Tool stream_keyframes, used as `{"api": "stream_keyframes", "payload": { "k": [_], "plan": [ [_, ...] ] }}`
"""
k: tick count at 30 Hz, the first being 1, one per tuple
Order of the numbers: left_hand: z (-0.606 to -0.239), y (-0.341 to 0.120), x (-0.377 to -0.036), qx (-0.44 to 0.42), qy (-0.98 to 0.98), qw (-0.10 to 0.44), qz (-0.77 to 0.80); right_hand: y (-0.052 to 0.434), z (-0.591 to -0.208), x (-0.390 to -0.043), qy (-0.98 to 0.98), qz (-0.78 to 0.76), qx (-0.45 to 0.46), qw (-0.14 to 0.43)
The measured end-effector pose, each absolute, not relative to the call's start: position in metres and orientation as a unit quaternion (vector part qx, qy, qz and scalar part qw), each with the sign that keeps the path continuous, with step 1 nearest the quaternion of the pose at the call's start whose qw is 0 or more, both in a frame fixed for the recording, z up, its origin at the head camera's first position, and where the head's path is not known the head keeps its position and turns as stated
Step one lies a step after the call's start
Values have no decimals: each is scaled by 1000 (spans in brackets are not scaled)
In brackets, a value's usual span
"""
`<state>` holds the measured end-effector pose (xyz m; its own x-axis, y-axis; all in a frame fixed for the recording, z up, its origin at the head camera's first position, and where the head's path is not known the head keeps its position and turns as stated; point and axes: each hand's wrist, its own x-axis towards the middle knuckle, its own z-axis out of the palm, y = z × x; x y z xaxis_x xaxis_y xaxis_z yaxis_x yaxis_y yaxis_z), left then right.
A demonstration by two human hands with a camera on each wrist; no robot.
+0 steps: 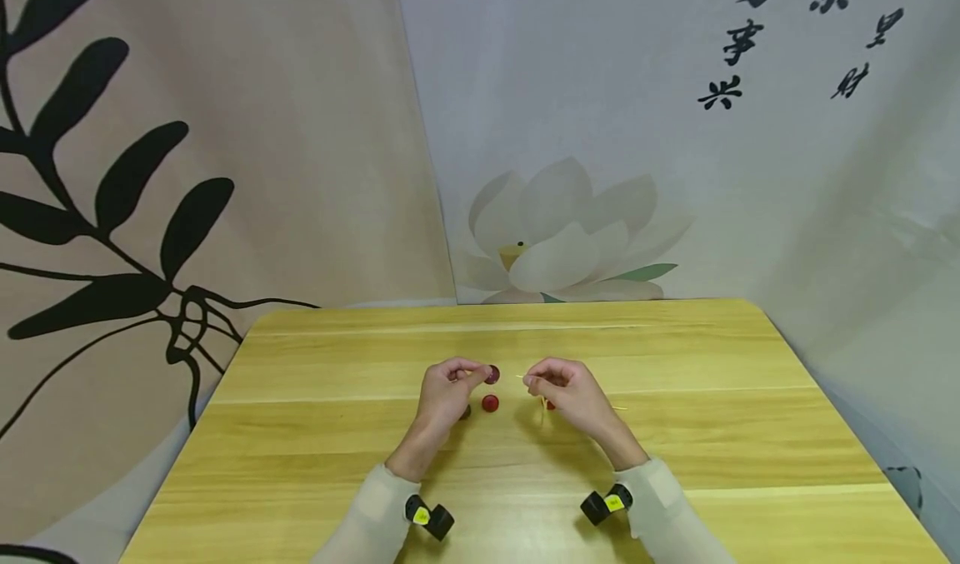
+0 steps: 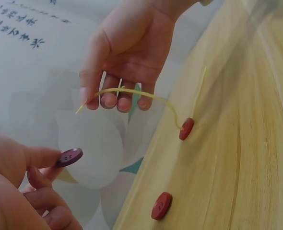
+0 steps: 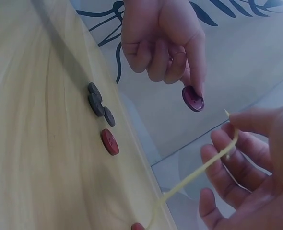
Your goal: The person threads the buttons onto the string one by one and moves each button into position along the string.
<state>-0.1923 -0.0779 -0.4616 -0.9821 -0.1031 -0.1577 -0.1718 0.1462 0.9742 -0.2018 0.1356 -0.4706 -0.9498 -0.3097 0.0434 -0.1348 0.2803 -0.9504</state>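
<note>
My left hand [image 1: 474, 374] pinches a purple button [image 1: 492, 374] between thumb and fingertip, held above the wooden table [image 1: 675, 431]. In the left wrist view the purple button [image 2: 68, 157] faces the free tip of a thin yellow cord [image 2: 132, 93]. My right hand [image 1: 536, 379] pinches that cord near its tip. A red button [image 2: 186, 128] is threaded on the cord and rests on the table. The two hands are a short gap apart, with the cord tip pointing at the purple button [image 3: 193, 98].
A loose red button [image 1: 490, 403] lies on the table between the hands. A few dark buttons [image 3: 97, 103] lie in a row by the left hand. Printed wall hangings [image 1: 570, 131] stand behind the table's far edge.
</note>
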Motion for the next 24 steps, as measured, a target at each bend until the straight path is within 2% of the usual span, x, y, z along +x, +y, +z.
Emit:
{"api": "stream_keyframes", "payload": {
  "k": [24],
  "plan": [
    [-456, -75, -187, -73, 732, 27, 676, 120, -464, -198, 799, -577, -160, 54]
  ]
}}
